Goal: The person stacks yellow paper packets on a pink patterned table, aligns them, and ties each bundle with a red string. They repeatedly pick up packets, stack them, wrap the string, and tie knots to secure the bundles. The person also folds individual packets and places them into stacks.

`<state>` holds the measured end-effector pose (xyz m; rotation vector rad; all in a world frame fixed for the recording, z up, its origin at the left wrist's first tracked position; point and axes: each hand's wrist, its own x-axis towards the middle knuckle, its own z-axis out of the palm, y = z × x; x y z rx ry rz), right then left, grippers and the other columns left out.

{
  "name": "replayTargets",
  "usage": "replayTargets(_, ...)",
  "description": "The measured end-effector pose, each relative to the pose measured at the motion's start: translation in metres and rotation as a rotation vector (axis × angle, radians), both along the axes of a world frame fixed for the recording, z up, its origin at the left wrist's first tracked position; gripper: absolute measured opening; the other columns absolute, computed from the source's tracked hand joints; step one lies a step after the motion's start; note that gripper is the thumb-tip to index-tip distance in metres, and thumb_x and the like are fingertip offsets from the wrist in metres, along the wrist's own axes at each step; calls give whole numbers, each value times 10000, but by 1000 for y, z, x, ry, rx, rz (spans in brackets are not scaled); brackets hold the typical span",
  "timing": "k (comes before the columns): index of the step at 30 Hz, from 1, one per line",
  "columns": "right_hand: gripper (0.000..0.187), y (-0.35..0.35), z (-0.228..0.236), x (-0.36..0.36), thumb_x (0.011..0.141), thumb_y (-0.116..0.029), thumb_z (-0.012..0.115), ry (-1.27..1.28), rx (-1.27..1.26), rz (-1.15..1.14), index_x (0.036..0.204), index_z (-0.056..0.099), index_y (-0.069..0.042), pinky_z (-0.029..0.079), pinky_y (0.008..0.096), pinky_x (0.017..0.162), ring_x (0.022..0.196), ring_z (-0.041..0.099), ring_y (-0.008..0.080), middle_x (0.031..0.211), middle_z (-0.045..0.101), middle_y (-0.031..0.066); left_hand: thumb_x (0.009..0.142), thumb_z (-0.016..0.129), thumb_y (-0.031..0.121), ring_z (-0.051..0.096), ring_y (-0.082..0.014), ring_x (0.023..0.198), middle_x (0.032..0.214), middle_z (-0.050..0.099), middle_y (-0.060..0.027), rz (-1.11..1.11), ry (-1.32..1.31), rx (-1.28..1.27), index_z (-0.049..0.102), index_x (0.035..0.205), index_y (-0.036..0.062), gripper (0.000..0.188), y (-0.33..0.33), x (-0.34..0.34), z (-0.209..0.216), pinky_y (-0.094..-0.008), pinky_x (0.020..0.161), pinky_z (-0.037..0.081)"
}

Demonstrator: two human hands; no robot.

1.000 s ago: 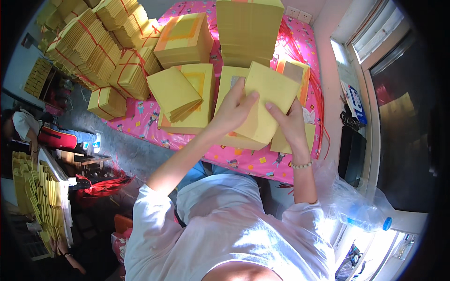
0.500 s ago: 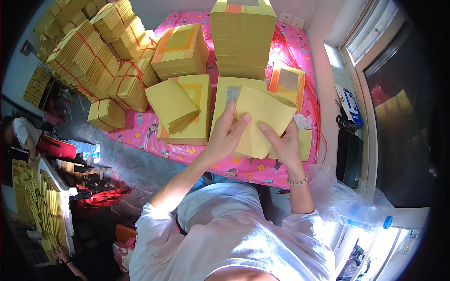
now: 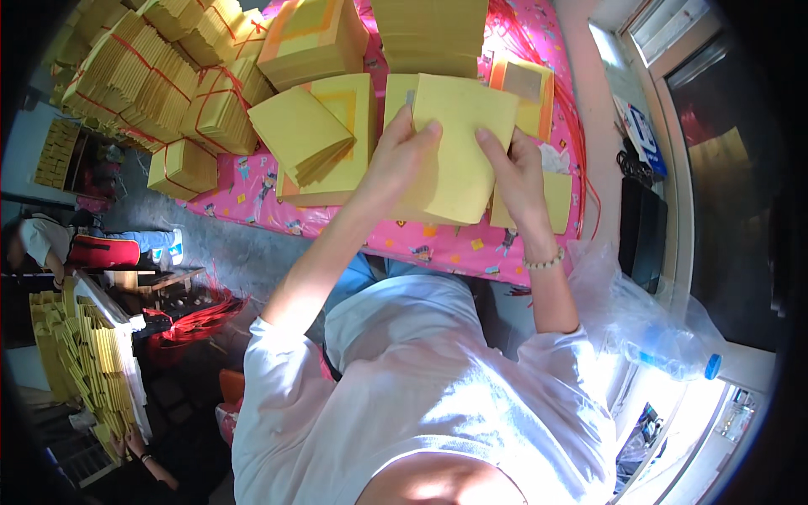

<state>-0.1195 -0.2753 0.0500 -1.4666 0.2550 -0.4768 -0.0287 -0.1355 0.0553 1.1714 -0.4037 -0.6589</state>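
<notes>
Both hands grip one stack of yellow paper sheets [image 3: 459, 151], held above the near edge of the pink patterned tablecloth [image 3: 438, 246]. The left hand [image 3: 396, 164] clamps the stack's left edge, fingers pressed together on top, thumb beneath. The right hand [image 3: 518, 172] holds the right edge, index finger extended across the top sheet. A fanned yellow paper pile [image 3: 303, 135] lies just left. String-tied yellow bundles [image 3: 160, 76] sit far left.
</notes>
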Motion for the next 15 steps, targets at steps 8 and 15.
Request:
replayTargets(8, 281, -10, -8, 8, 961, -220, 552, 29, 52, -30, 1073, 603, 32, 493, 235, 690, 789, 598, 56, 933, 664, 45, 955, 521, 159, 580, -127, 1037, 1149, 602, -64, -95, 11, 48, 499, 1232, 18, 312, -5, 15, -7, -282, 898, 455)
replayTargets(15, 233, -20, -8, 4, 962, -215, 549, 9, 3, -55, 1005, 636, -4, 465, 206, 628, 743, 581, 32, 838, 653, 17, 952, 526, 145, 584, -120, 1045, 1166, 606, -52, -122, 31, 14, 505, 1251, 27, 323, -2, 9, -15, -267, 896, 461)
